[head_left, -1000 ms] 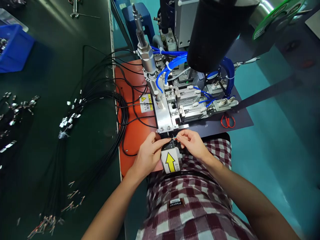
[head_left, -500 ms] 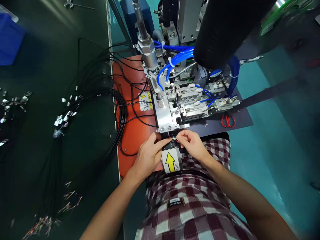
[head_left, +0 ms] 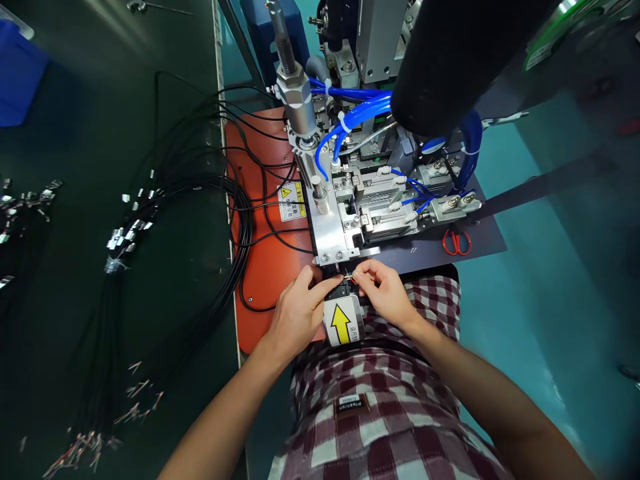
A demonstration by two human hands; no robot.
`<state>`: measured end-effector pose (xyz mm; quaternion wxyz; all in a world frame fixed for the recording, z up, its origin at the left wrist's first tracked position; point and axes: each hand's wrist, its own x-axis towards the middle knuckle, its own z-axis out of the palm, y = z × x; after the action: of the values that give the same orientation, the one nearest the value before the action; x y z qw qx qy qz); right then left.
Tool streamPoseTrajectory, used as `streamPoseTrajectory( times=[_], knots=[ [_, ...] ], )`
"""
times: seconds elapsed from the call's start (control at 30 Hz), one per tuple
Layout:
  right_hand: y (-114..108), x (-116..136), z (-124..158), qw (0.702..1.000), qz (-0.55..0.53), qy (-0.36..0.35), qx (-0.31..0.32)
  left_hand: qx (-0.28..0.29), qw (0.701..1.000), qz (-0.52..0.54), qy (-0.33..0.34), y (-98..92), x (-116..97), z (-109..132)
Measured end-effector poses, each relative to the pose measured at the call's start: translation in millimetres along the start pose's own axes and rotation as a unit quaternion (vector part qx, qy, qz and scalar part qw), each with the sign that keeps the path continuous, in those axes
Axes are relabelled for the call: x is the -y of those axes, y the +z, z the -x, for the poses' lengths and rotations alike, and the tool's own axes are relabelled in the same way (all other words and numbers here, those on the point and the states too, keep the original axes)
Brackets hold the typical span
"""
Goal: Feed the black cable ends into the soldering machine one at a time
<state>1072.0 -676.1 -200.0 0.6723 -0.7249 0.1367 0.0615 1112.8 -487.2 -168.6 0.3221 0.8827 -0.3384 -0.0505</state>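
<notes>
Thin coloured wires (head_left: 349,277) stretch between my two hands at the front of a metal machine (head_left: 327,233). My left hand (head_left: 299,303) is closed, its thumb and fingers at the left end of the wires, where a cable end seems to lie. From the right, my right hand (head_left: 383,288) pinches the wires' other end between thumb and fingertips. Just below the fingers sits a small black fixture (head_left: 340,291), and under it a white plate with a yellow arrow (head_left: 342,321). The very tips of the wires are too small to make out.
A coil of black cables (head_left: 245,230) runs from the dark table (head_left: 175,280) across the orange base plate (head_left: 270,267). Red-handled scissors (head_left: 456,242) lie to the right on a grey board. Blue air hoses (head_left: 367,112) and a thick black tube (head_left: 440,73) hang over the machine.
Almost nothing differs. Both hands keep their places at the wires, and the view has shifted only slightly.
</notes>
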Motion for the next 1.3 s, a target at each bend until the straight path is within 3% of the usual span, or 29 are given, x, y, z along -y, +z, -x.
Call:
streamPoseTrajectory(
  times=[0.23, 0.53, 0.83, 1.07, 1.3],
  knots=[
    [3, 13, 0, 0.998, -0.041, 0.054, 0.007, -0.001, 1.0, -0.027, 0.001, 2.0, 1, 2],
    [1, 12, -1, 0.998, -0.023, 0.055, 0.016, -0.003, 1.0, -0.029, 0.011, 0.0, 0, 0],
    [-2, 12, 3, 0.987, 0.151, -0.044, -0.014, -0.003, 0.999, -0.031, 0.01, -0.3, 0, 0],
    [-5, 13, 1, 0.992, 0.121, -0.02, 0.016, 0.002, 1.0, -0.026, 0.003, -0.8, -1, -1],
    [-4, 9, 0, 0.991, 0.127, -0.033, 0.005, 0.001, 1.0, -0.03, -0.002, -0.4, -1, 0]
  ],
)
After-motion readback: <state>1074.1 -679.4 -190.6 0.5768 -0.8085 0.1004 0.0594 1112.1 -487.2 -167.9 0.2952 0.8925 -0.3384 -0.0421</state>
